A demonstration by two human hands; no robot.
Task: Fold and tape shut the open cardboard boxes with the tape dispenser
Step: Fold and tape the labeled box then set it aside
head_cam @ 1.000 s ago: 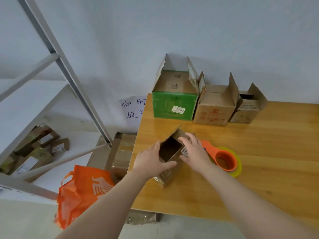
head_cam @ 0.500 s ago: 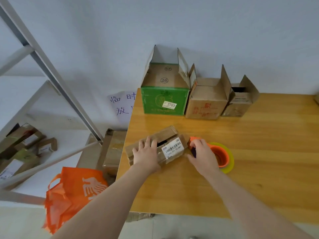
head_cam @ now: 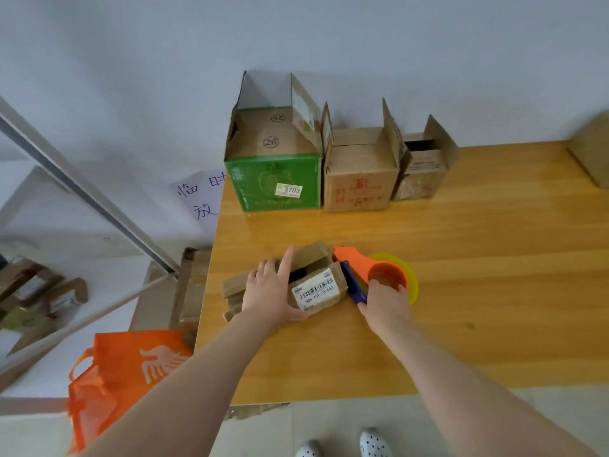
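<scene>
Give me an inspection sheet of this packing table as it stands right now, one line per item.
Surface: wooden table, glossy, set against the wall.
Job's things: small box, flaps folded with a dark gap, no tape seen; tape dispenser next to its right end; green box, brown box and smaller box open by the wall.
Clutter: carton at the right edge.
Grippers: left hand holds the small box's flaps down; right hand grips the tape dispenser.
Cables: nothing seen.
Surroundings: orange bag, metal shelf holding packages, paper sign on the wall.
</scene>
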